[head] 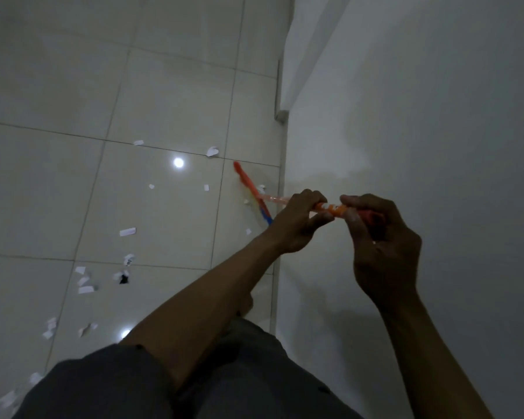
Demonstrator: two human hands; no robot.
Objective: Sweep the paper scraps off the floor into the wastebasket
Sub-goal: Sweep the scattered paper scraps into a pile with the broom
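L hand (300, 220) + R hand (381, 246) both clamped on broom (251, 187) handle; label (336, 209) txt illegible. Scraps (127, 232) on floor (164, 86).

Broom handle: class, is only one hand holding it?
No: the left hand and the right hand both grip the broom handle, close together.

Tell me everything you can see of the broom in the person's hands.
The broom has a slim orange handle, seemingly plastic, with a white band between the hands. The left hand and right hand both hold its upper end, close together. The handle slopes down to a narrow head, orange on top with yellow, red and blue bristles, apparently resting on the tiled floor beside the wall, near paper scraps.
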